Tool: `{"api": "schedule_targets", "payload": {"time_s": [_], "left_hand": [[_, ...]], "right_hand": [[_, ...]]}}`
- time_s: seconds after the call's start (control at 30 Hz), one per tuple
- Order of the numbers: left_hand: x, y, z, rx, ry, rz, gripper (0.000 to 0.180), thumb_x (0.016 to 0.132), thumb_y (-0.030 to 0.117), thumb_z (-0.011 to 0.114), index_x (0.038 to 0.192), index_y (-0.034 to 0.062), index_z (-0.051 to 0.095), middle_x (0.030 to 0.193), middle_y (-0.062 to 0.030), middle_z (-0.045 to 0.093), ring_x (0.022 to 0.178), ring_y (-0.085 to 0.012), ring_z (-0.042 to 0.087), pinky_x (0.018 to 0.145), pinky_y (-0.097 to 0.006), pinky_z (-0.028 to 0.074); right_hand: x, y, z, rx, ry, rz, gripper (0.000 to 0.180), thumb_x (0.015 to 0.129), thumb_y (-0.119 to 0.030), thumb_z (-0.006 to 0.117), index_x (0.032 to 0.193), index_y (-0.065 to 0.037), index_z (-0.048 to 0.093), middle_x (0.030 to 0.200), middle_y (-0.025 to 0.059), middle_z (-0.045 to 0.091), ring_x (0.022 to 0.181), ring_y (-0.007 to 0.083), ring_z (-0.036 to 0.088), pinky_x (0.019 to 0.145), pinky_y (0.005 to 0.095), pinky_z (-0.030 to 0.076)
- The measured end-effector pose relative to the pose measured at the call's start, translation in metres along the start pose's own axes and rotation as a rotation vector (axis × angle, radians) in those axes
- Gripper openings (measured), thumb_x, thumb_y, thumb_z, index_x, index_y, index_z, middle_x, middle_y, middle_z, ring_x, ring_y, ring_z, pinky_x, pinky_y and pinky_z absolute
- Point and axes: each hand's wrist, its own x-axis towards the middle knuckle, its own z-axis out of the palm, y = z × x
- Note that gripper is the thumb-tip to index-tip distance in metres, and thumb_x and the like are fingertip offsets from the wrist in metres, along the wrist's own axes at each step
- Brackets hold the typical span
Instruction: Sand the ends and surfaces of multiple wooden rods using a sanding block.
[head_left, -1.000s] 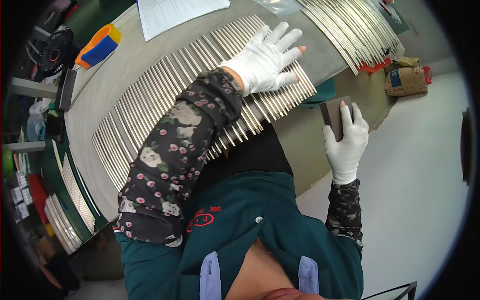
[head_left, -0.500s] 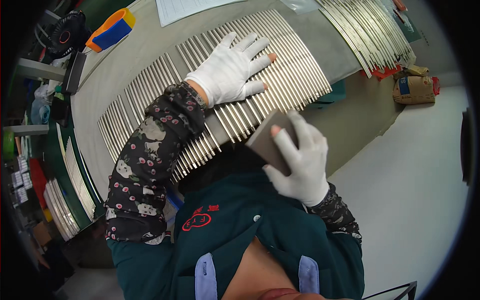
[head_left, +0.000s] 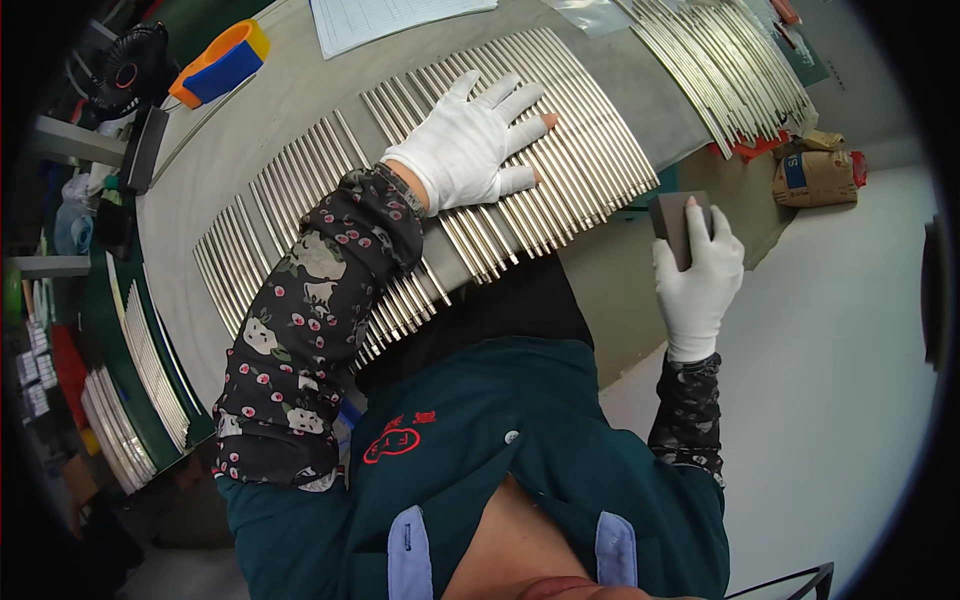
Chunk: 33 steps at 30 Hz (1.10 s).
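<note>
A row of slim, shiny metal rods point(head_left: 590, 130) lies side by side on the grey table point(head_left: 325, 80), with gaps between some of them. My left hand point(head_left: 468, 145), in a white glove with bare thumb and index tips, rests flat over the rods with its fingers spread. Off the table's near right edge, my right hand point(head_left: 700, 290), gloved the same way, grips a grey-brown rectangular block point(head_left: 668, 218), which looks like a sanding block. The block is held apart from the rods. My left forearm covers part of the row.
More metal rods point(head_left: 725, 80) lie at the table's far right. A paper sheet point(head_left: 385, 18) lies at the back, with an orange-and-blue ring-shaped object point(head_left: 220, 65) and a black fan point(head_left: 130, 72) to the left. A brown sack point(head_left: 815, 178) stands beyond the right edge.
My right hand has swung right and away from the rods' near ends, carrying the block past the table edge. My left hand stays on the rods, almost unmoved.
</note>
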Motion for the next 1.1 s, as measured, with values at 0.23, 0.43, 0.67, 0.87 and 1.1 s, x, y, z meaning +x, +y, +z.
{"api": "schedule_targets", "payload": {"time_s": [0.23, 0.43, 0.67, 0.87, 1.1], "left_hand": [[-0.008, -0.010, -0.002, -0.035, 0.049, 0.003, 0.064, 0.096, 0.053, 0.038, 0.148, 0.0147, 0.032, 0.155, -0.0149, 0.025, 0.142, -0.0362, 0.025, 0.115, -0.055, 0.017], [-0.050, -0.049, -0.021, -0.111, -0.016, -0.055, 0.065, 0.094, 0.050, 0.043, 0.148, 0.0151, 0.032, 0.156, -0.0108, 0.027, 0.143, -0.0330, 0.025, 0.116, -0.055, 0.016], [-0.059, -0.055, -0.008, -0.020, -0.099, -0.079, 0.066, 0.094, 0.052, 0.042, 0.147, 0.0144, 0.035, 0.154, -0.0117, 0.030, 0.141, -0.0351, 0.028, 0.114, -0.056, 0.019], [-0.062, -0.055, -0.005, -0.007, -0.082, -0.079, 0.067, 0.094, 0.057, 0.038, 0.146, 0.0144, 0.037, 0.153, -0.0119, 0.032, 0.140, -0.0360, 0.029, 0.114, -0.057, 0.020], [-0.059, -0.053, -0.008, -0.077, -0.071, -0.102, 0.067, 0.093, 0.057, 0.041, 0.144, 0.0151, 0.038, 0.152, -0.0113, 0.033, 0.140, -0.0351, 0.029, 0.114, -0.057, 0.020]], "right_hand": [[-0.018, -0.020, -0.012, 0.212, -0.036, -0.052, 0.064, 0.066, -0.017, 0.071, 0.127, -0.006, 0.056, 0.128, 0.0233, 0.051, 0.106, 0.0389, 0.052, 0.092, 0.0463, 0.044], [-0.022, -0.032, -0.019, 0.261, -0.069, -0.077, 0.067, 0.064, -0.015, 0.070, 0.129, -0.007, 0.054, 0.132, 0.0242, 0.047, 0.110, 0.0389, 0.049, 0.094, 0.0469, 0.040], [-0.015, -0.063, -0.021, 0.234, -0.137, -0.210, 0.066, 0.064, -0.019, 0.076, 0.126, -0.017, 0.057, 0.135, 0.0275, 0.043, 0.109, 0.0367, 0.049, 0.086, 0.0431, 0.040], [-0.009, -0.075, -0.016, 0.187, -0.183, -0.282, 0.062, 0.066, -0.021, 0.075, 0.125, -0.017, 0.058, 0.134, 0.0269, 0.043, 0.106, 0.0362, 0.051, 0.080, 0.0420, 0.041], [0.026, -0.098, 0.000, 0.144, -0.155, -0.340, 0.054, 0.070, -0.022, 0.072, 0.121, -0.016, 0.059, 0.128, 0.0264, 0.046, 0.102, 0.0367, 0.053, 0.074, 0.0427, 0.044]]}}
